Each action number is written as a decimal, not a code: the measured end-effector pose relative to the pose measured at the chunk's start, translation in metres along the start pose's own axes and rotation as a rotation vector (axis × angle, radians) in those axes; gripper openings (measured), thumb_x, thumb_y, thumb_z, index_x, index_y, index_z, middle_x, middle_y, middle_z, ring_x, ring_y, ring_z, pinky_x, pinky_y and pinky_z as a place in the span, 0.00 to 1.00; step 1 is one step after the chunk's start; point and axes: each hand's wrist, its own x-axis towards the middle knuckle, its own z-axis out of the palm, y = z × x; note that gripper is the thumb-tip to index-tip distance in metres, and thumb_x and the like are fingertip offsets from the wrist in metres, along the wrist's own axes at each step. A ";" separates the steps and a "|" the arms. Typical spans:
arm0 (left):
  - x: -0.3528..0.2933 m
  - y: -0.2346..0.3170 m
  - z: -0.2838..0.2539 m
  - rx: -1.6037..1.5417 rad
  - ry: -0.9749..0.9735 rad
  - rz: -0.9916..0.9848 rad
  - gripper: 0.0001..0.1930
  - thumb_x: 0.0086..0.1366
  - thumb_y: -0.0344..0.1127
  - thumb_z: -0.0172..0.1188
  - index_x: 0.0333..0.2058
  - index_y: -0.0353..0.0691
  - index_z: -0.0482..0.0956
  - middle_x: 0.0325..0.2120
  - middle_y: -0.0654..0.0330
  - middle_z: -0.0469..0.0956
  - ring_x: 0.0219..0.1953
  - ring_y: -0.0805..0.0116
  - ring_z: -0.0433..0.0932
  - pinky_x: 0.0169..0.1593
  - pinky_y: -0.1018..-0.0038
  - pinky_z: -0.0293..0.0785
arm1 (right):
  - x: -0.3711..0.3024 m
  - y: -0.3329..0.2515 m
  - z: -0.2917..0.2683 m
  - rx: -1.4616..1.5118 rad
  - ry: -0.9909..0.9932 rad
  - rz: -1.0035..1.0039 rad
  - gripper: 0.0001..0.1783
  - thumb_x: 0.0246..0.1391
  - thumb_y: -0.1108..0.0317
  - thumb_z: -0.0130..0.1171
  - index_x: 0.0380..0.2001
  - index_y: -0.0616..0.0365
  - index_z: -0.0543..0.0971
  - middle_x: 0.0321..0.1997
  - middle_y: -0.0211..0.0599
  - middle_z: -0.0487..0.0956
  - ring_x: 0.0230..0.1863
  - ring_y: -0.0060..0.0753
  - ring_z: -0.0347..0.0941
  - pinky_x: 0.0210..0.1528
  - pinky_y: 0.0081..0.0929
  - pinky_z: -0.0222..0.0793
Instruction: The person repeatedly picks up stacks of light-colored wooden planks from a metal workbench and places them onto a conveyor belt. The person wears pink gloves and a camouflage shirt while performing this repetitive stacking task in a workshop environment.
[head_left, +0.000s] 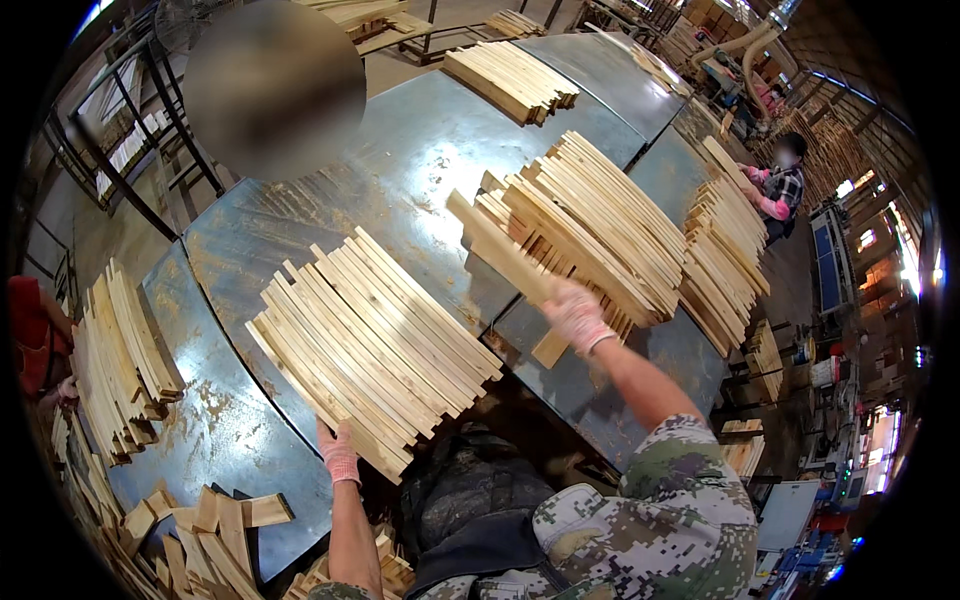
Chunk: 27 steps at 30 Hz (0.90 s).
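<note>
In front of me a row of long pale wooden slats [375, 335] lies side by side on the metal table. My left hand [338, 452], in a pinkish work glove, grips the outer slat at the row's near left side; its fingers are partly hidden by the wood. To the right, my right hand [578, 314], gloved alike, is closed round the near end of a single wooden slat [497, 243]. That slat slants away up and left, beside a stacked pile of slats [610, 220]. Motion smears the right hand slightly.
Another slat bundle [510, 80] lies at the far side of the table [400, 130]. More slats [120, 360] stand at the left, near a person in red [40, 335]. Offcuts [215, 535] heap at lower left. A co-worker [782, 185] stands behind slats [722, 250] at right.
</note>
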 end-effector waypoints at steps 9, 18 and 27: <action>-0.003 0.019 0.008 0.138 -0.092 -0.010 0.42 0.72 0.45 0.66 0.75 0.29 0.58 0.72 0.42 0.66 0.71 0.49 0.67 0.74 0.63 0.61 | 0.055 0.145 0.020 -0.582 0.318 0.163 0.26 0.58 0.67 0.63 0.60 0.51 0.77 0.49 0.48 0.81 0.53 0.57 0.79 0.56 0.52 0.75; 0.018 0.004 -0.016 0.687 0.059 -0.044 0.44 0.76 0.64 0.49 0.77 0.35 0.55 0.77 0.38 0.54 0.79 0.39 0.49 0.80 0.47 0.39 | 0.087 -0.003 0.080 0.091 0.171 -0.539 0.39 0.63 0.59 0.65 0.75 0.57 0.66 0.68 0.54 0.76 0.68 0.61 0.72 0.69 0.49 0.69; 0.044 -0.030 -0.001 0.810 0.203 -0.149 0.42 0.79 0.62 0.45 0.79 0.38 0.49 0.79 0.38 0.46 0.81 0.36 0.41 0.80 0.47 0.32 | 0.185 -0.073 0.286 0.892 -0.138 -0.250 0.36 0.74 0.51 0.57 0.76 0.63 0.65 0.75 0.51 0.71 0.73 0.45 0.70 0.72 0.36 0.66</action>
